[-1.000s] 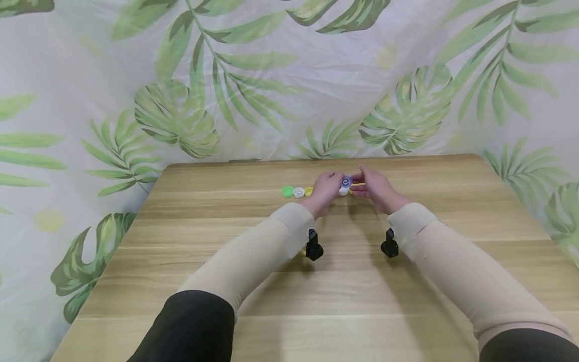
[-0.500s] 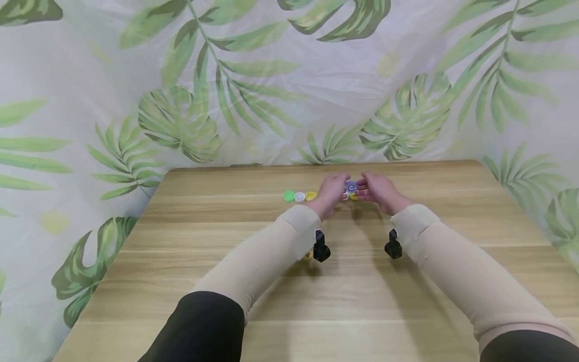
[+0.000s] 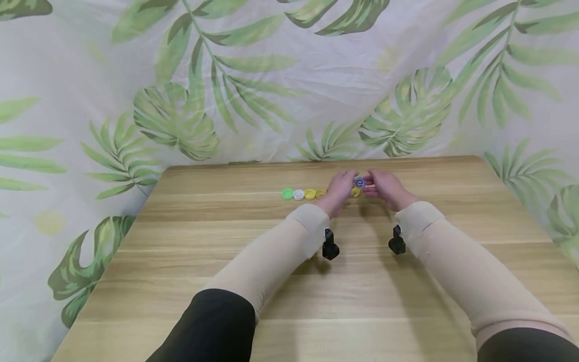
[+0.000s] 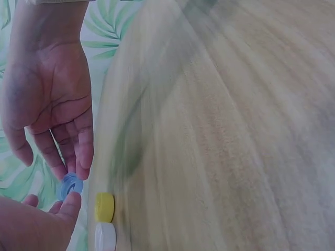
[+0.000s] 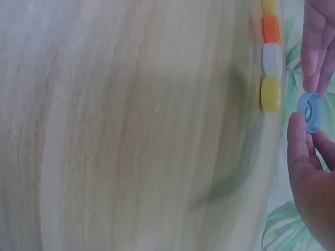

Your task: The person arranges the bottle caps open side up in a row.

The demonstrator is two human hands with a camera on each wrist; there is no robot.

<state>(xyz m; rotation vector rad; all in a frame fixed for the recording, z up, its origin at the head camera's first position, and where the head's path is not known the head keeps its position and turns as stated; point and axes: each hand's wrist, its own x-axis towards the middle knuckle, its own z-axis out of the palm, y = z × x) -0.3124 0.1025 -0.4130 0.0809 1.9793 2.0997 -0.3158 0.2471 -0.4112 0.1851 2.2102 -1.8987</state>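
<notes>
A blue plastic bottle cap (image 3: 360, 182), marked inside, is held up between my two hands above the row's right end. My left hand (image 3: 339, 191) pinches its left edge with thumb and fingertips; in the left wrist view the left thumb overlaps the blue cap (image 4: 70, 186). My right hand (image 3: 388, 188) pinches the opposite edge; the right wrist view has the right thumb and fingers around the blue cap (image 5: 310, 112). A yellow cap (image 5: 270, 94) ends the row just below, beside a white cap (image 5: 272, 60) and an orange cap (image 5: 271, 29).
The row runs left with a green cap (image 3: 287, 194), a white cap (image 3: 298, 194) and a yellow cap (image 3: 309, 194); my left hand hides its middle in the head view. A wooden table (image 3: 235, 241) carries everything, and a leaf-print cloth (image 3: 271, 90) hangs behind.
Both hands and the blue cap have shifted slightly right. Another cap in the row has come out from behind my left hand. A yellow bit near my left sleeve is now hidden.
</notes>
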